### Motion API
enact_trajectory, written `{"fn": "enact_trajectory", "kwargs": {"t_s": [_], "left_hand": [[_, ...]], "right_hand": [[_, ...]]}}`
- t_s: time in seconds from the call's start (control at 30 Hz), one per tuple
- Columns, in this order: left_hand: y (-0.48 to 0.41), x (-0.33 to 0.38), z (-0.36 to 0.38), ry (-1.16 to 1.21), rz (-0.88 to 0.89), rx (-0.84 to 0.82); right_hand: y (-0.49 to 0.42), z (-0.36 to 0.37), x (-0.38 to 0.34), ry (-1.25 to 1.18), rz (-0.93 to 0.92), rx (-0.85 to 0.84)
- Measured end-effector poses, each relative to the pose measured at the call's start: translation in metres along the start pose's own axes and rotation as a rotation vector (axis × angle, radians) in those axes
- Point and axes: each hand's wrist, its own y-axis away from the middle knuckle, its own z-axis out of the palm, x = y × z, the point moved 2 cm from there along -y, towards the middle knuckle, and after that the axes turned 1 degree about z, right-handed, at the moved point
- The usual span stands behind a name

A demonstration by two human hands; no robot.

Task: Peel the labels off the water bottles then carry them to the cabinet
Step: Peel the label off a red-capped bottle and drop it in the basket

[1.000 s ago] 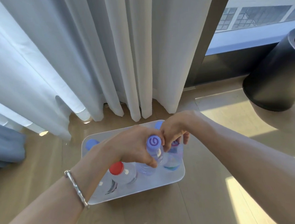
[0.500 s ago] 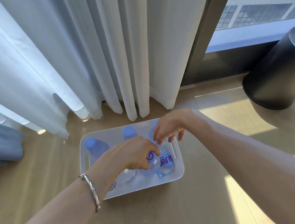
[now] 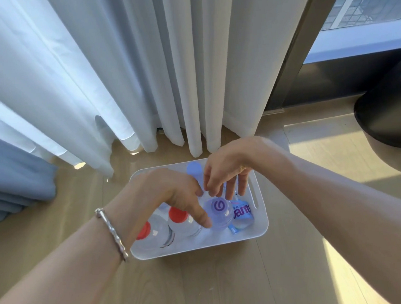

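Your left hand (image 3: 174,197), right hand (image 3: 225,174): both loose, holding nothing. Risk: labelled bottle (image 3: 242,212), at 3 o'clock of purple-capped bottle (image 3: 217,207), crowded; lifting may topple neighbours.

White curtains (image 3: 139,72); black bin (image 3: 390,115)

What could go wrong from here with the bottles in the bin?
1. The bottles stand close together in the bin; the left hand, touching the purple-cap bottle, might knock it into the red-cap bottles.
2. The labelled bottle sits between that bottle and the bin's right wall, so the right hand may struggle to grip it.
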Motion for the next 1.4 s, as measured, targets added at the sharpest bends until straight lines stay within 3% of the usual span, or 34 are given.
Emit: {"fn": "enact_trajectory", "kwargs": {"t_s": [0.13,0.3,0.7,0.87,1.0,1.1,1.3,1.4], "left_hand": [[0.006,-0.017,0.013,-0.044,-0.13,-0.09],[0.006,-0.019,0.023,-0.014,-0.101,0.02],[0.015,-0.009,0.024,-0.1,-0.053,0.075],[0.014,-0.005,0.021,-0.102,-0.018,0.09],[0.019,-0.003,0.016,-0.086,0.034,0.134],[0.034,-0.009,-0.001,-0.014,0.111,0.168],[0.079,-0.045,-0.041,0.567,0.297,0.401],[0.089,-0.058,-0.052,0.799,0.339,0.66]], "right_hand": [[0.007,0.014,-0.022,0.105,0.089,-0.039],[0.012,0.035,-0.038,0.52,0.105,0.143],[0.009,0.038,0.0,0.571,0.241,0.129],[0.014,0.032,0.008,0.527,0.283,0.045],[0.008,0.022,0.009,0.416,0.126,0.136],[0.006,0.015,0.008,0.169,-0.074,0.094],[0.015,0.015,-0.001,-0.252,-0.404,-0.083],[0.024,0.011,-0.014,-0.396,-0.567,-0.001]]}}
